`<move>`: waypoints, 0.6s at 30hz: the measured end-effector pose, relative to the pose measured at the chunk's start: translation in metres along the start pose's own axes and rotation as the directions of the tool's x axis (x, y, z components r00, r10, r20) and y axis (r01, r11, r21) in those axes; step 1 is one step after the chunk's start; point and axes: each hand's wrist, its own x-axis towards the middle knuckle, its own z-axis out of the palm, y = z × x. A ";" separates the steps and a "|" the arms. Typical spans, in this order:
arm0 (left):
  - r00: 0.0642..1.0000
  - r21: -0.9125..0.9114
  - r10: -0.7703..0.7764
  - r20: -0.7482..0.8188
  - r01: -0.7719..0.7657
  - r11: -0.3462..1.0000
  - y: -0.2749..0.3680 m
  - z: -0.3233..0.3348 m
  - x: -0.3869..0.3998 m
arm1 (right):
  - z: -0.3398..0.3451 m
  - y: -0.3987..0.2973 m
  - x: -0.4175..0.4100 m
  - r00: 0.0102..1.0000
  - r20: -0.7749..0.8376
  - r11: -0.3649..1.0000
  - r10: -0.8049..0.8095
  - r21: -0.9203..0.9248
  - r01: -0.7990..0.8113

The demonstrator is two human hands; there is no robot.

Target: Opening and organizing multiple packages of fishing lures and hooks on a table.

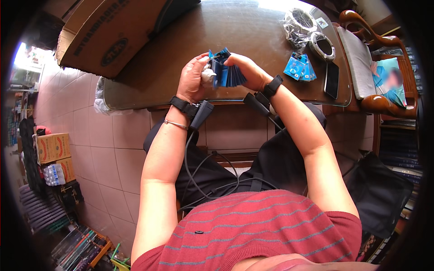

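Observation:
My left hand (192, 78) is closed on a crumpled white wad (206, 75), and its fingertips meet the left end of a fanned stack of blue cards (230, 75). From the other side my right hand (249, 69) grips the same stack, thumb on top. Both hands are above the near edge of a glass-topped brown table (210, 30). More blue cards (300, 67), each bearing small print, lie spread on the glass to the right. Whether the left fingers also pinch a single card is hard to tell.
A large cardboard box (101, 37) stands at the table's left. On the right lie a black-screened phone (331, 80), a ring-shaped object (322, 46) and another ring in clear plastic (300, 22). A wooden chair (390, 105) stands beyond. Black cables (203, 189) hang over my lap.

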 end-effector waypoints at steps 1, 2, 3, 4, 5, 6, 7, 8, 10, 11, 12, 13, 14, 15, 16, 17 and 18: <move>1.000 0.001 0.002 -0.004 -0.002 1.000 -0.002 -0.003 0.000 | 0.001 0.000 0.000 1.000 0.004 1.000 0.002 0.000 -0.002; 0.999 0.074 0.041 0.009 -0.042 0.996 -0.005 -0.005 0.001 | 0.002 0.000 0.001 0.999 -0.011 0.997 -0.045 -0.068 0.044; 0.997 0.144 0.075 0.029 -0.078 0.986 -0.006 -0.002 0.001 | 0.001 0.001 0.000 0.995 -0.028 0.986 -0.096 -0.137 0.091; 0.998 0.180 0.064 0.014 -0.065 0.981 -0.005 0.002 -0.001 | -0.005 0.001 0.003 0.996 -0.011 0.990 -0.085 -0.109 0.084; 0.998 0.179 0.061 0.017 -0.063 0.982 -0.008 0.003 0.000 | -0.007 0.001 0.004 0.996 -0.015 0.990 -0.087 -0.109 0.085; 0.995 0.228 0.100 0.010 -0.100 0.969 -0.010 0.003 -0.001 | -0.005 -0.001 0.004 0.993 -0.011 0.971 -0.117 -0.212 0.112; 0.990 0.276 0.139 0.004 -0.135 0.952 -0.011 0.003 -0.002 | -0.003 -0.003 0.004 0.989 -0.004 0.940 -0.147 -0.313 0.138; 0.990 0.277 0.141 0.001 -0.136 0.951 -0.013 0.003 -0.003 | -0.001 -0.005 0.001 0.982 -0.027 0.877 -0.186 -0.454 0.154; 0.984 0.382 0.179 -0.004 -0.164 0.910 -0.013 0.009 -0.007 | -0.004 -0.005 0.001 0.976 -0.019 0.849 -0.215 -0.498 0.178; 0.984 0.382 0.180 -0.004 -0.165 0.909 -0.013 0.007 -0.006 | -0.005 -0.004 0.002 0.970 -0.009 0.818 -0.243 -0.540 0.200; 0.990 0.319 0.142 0.003 -0.136 0.938 -0.012 0.006 -0.005 | -0.007 -0.004 0.003 0.970 -0.009 0.817 -0.244 -0.541 0.201; 0.994 0.255 0.105 0.013 -0.105 0.961 -0.012 0.006 -0.004 | -0.010 -0.004 0.004 0.971 -0.006 0.873 -0.238 -0.439 0.212; 0.994 0.254 0.106 0.014 -0.106 0.961 -0.012 0.005 -0.003 | -0.011 -0.005 0.004 0.973 -0.002 0.918 -0.233 -0.331 0.219; 0.997 0.186 0.074 0.023 -0.077 0.980 -0.012 0.005 -0.002 | -0.012 -0.004 0.005 0.973 0.000 0.918 -0.232 -0.331 0.219; 0.999 0.117 0.042 0.035 -0.046 0.992 -0.012 0.005 -0.001 | -0.012 -0.004 0.005 0.981 0.022 0.958 -0.194 -0.212 0.195; 0.998 0.116 0.043 0.035 -0.047 0.992 -0.012 0.005 -0.001 | -0.012 -0.003 0.005 0.986 0.048 0.983 -0.159 -0.091 0.163; 0.998 0.113 0.052 0.017 -0.054 0.992 -0.013 0.005 -0.002 | -0.010 -0.003 0.005 0.986 0.051 0.983 -0.157 -0.091 0.161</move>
